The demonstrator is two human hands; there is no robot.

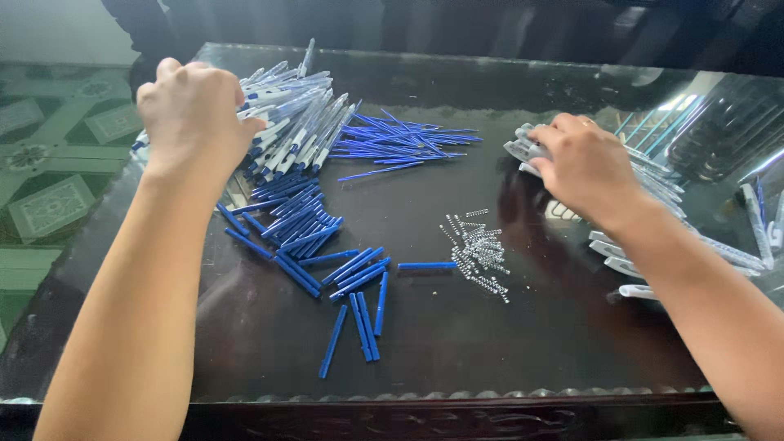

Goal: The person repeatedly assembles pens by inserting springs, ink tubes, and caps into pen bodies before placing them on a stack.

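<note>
Nothing is sitting in a container here; the pen parts are all lying loose in heaps on the dark glass table [506, 343].

The left hand [192, 114] is reaching into the barrels [298, 131], a heap of white and clear pen bodies with blue tips at the upper left of the frame. Its fingers are curling down into the heap, but the back of the hand is hiding whether they are gripping one. The barrels are mostly lying with their long axes running from lower left to upper right, blue tips toward the lower left.

The right hand [584, 167] is resting at the upper right on the shells [653, 184], a pile of pale grey-white pen pieces. Its fingers are bending over the near end of the pile and touching it; a firm grip cannot be told. The shells are pointing roughly from upper left to lower right.

Between the hands, the refills [400, 139] are fanning out nearly level in the upper centre. The blue tubes [306, 237] are lying scattered at centre left, many slanting, a few near the bottom standing almost upright in the frame. The springs [478, 253] are forming a small pile right of centre.
</note>
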